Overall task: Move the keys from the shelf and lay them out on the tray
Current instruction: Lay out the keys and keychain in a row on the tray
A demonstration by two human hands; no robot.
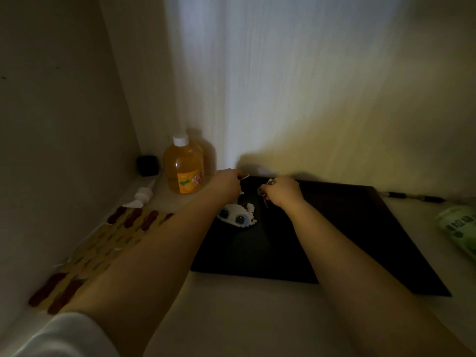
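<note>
Both hands reach forward over the far end of a dark tray [347, 240] in dim light. The left hand [225, 186] pinches a small pale tag-like piece [244, 177] between its fingertips at the tray's back left corner; what that piece is cannot be made out. The right hand [282, 189] is closed around a bunch of keys [264, 193], with a ring showing at the knuckles and one key blade hanging down just above the tray surface. On the tray between the two wrists lies a white pixel-bead charm [238, 216] with big dark eyes, partly hidden by the left forearm. Left of the tray an orange-liquid bottle [184, 168] with a white cap stands upright near the corner, with a white pump head [140, 197] lying in front of it and a yellow mat with red-brown ovals [108, 243] under the left arm. A green packet [458, 225] sits at the right edge
</note>
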